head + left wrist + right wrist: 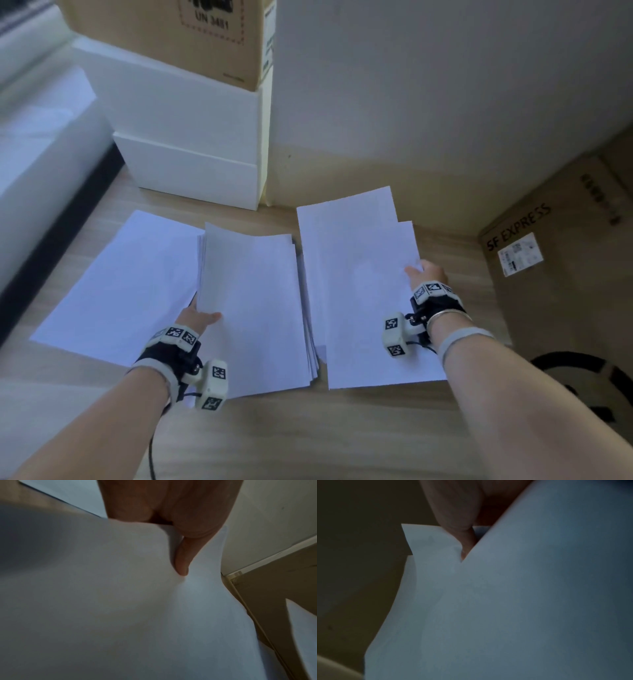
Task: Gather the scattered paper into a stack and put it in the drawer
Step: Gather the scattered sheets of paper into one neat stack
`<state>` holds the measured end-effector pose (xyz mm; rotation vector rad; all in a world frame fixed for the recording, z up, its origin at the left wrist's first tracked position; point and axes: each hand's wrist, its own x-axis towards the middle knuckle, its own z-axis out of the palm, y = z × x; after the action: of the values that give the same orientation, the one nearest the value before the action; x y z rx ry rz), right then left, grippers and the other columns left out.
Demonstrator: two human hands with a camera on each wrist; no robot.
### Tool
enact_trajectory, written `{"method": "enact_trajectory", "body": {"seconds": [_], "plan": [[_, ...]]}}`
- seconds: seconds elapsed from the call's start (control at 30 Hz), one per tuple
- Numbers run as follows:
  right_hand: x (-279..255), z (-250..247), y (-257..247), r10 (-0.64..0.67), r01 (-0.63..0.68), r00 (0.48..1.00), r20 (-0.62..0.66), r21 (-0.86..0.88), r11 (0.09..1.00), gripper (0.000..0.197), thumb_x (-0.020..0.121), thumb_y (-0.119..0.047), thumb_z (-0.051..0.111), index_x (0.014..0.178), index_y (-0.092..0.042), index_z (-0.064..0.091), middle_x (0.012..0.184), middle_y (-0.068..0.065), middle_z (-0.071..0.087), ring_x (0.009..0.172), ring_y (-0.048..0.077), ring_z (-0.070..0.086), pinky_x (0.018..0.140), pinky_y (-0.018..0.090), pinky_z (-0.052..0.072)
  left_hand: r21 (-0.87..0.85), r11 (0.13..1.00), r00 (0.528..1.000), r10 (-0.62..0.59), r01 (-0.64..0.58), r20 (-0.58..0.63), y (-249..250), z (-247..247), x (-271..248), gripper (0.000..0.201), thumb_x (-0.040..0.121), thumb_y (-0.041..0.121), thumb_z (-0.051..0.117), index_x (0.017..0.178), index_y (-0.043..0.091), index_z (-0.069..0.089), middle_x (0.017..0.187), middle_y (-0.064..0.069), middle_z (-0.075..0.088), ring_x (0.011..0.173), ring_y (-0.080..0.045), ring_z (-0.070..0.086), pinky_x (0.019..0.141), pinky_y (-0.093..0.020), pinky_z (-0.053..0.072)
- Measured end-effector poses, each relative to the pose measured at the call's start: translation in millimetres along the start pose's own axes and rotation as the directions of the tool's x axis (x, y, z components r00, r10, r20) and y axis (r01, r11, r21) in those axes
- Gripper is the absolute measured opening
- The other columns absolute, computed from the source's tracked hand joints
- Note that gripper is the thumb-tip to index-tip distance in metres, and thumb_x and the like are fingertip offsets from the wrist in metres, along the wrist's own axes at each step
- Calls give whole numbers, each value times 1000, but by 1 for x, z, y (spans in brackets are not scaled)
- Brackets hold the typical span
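Observation:
White paper lies spread on the wooden surface (308,428). My left hand (200,317) pinches the left edge of a thick paper stack (253,308), thumb on top and fingers hidden beneath; the left wrist view shows the thumb (181,561) pressing into the stack (120,601). One single sheet (120,281) lies flat to the left. My right hand (426,274) grips the right edge of the top right sheet (359,301), which overlaps a farther sheet (346,219). In the right wrist view a finger (465,543) is tucked between sheets (505,601). A white drawer unit (185,144) stands behind, its fronts closed.
A cardboard box (191,34) sits on top of the white unit. Another cardboard box marked SF EXPRESS (565,260) stands at the right, with a black ring-shaped object (582,373) in front of it. A pale wall (411,102) closes off the back.

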<state>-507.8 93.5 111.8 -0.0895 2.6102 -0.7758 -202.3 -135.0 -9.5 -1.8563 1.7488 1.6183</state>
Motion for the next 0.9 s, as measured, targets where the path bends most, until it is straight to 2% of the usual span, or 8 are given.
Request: {"method": "enact_trajectory", "body": {"seconds": [0.13,0.3,0.47,0.57,0.6,0.67,0.8,0.9], "plan": [[-2,-3,-6,18,-18,999,30,11,1000,27,92,-17,55,117,-6,59,115,16,59,104,32,58,89,32,45,3,1000,1000,-8,8,12,-1,2,3,66,87,10,60,145,8,29,137,-24,49,121,-41,50,99,-43,40],[-24,33,-15,-27,29,991,127,-11,1000,36,94,-16,53,127,-3,56,127,14,60,116,31,58,93,31,44,-43,999,998,32,-29,63,-1,-2,2,65,86,9,60,145,10,31,135,-23,51,118,-40,53,91,-39,42],[-41,94,-19,-55,78,971,234,-92,993,35,94,-16,53,124,-1,58,128,16,60,116,31,57,79,23,37,-51,997,996,59,-56,69,-1,-5,1,64,90,23,57,146,13,29,137,-20,50,119,-39,53,94,-38,41],[-46,122,-20,-62,98,959,276,-120,988,20,95,-14,49,96,0,62,101,20,63,96,30,57,73,23,36,-8,997,995,76,-75,70,-1,-7,-1,65,91,35,52,148,15,25,139,-19,49,121,-37,52,98,-38,39],[-45,129,-20,-53,90,962,270,-127,988,25,95,-13,47,74,-3,53,80,16,57,84,27,51,68,22,33,3,997,994,79,-79,70,-1,-7,-1,66,92,36,51,148,15,24,140,-19,49,121,-36,51,98,-38,39],[-43,136,-24,-47,84,973,227,-157,984,39,95,-11,43,57,-9,35,61,6,37,78,22,38,61,24,27,19,996,995,82,-83,61,-1,-7,-2,65,92,33,52,148,15,24,139,-19,49,121,-36,52,96,-36,40],[-30,136,-39,-75,95,980,185,-98,991,24,96,-11,40,86,1,58,99,23,59,88,30,52,73,26,34,-1,997,996,75,-75,46,1,-6,-4,64,91,29,53,148,17,25,139,-17,50,121,-36,52,98,-37,39],[-21,139,-60,-108,120,974,198,-48,992,31,98,-10,36,120,0,56,123,20,60,109,32,56,87,32,43,-25,997,996,73,-72,46,1,-6,-5,65,91,33,53,147,17,25,139,-17,50,122,-35,52,96,-34,38]]}}
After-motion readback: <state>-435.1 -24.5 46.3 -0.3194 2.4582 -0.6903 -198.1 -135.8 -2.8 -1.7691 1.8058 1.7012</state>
